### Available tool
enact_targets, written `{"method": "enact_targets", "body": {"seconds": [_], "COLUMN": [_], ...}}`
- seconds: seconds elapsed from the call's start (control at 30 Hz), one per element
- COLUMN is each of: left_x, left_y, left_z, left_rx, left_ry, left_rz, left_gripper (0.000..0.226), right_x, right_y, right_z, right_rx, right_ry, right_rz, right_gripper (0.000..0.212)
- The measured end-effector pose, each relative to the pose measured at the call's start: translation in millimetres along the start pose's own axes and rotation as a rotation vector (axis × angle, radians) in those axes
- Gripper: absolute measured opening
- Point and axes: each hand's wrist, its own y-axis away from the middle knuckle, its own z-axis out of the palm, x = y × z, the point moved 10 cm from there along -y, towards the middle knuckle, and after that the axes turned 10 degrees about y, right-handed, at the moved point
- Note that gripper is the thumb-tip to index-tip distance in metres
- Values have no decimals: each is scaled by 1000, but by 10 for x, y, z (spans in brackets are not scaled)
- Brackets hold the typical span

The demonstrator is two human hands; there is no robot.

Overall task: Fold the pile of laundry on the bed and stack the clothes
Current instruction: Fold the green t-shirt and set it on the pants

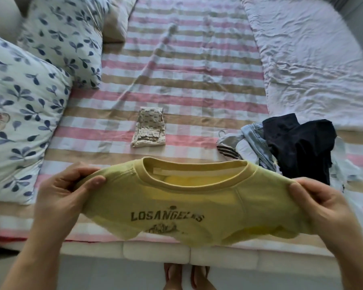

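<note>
A person stands barefoot, feet [176,276] on the pale floor at the bed's edge, holding a yellow T-shirt [187,197] stretched out above the near side of the mattress. The left hand [59,191] grips one shoulder of the shirt and the right hand [323,206] grips the other, thumbs on top and fingers curled under the cloth; the print reading "LOS ANGELES" faces up. Beyond the collar, a folded patterned garment [150,127] lies alone on the pink-and-tan striped sheet [187,70]. To the right sits the unfolded pile [249,147], a dark garment [302,143] draped over denim and striped pieces. Leaf-print pillows [19,122] line the left side, and a rumpled white duvet [312,59] the far right.
</note>
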Motion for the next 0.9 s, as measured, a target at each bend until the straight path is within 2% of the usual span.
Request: {"method": "enact_targets", "body": {"seconds": [0.07,0.13,0.27,0.37,0.57,0.7,0.9], "left_x": [21,-88,-698,-1378,-2591,-3090,-3540], "left_y": [82,132,143,65,-325,-791,-1548], "left_z": [-45,-15,101,203,404,475,550], "left_rx": [-67,-131,-90,-23,62,114,118], "left_ry": [13,-3,-95,-169,-228,-300,-444], "left_rz": [-23,-52,-170,-223,-287,-239,-153], "left_gripper": [8,15,7,16,12,7,17], "right_x": [7,72,499,1113,2208,2552,2892], "right_y": [107,150,68,-111,-741,-1366,-2237], "right_z": [-82,-43,365,705,1290,1547,1888], "right_rx": [-34,-102,-225,-180,-31,46,58], "right_ry": [0,24,169,275,420,510,609], "right_rz": [7,9,59,148,212,132,104], "right_gripper": [16,15,20,21,13,17,21]}}
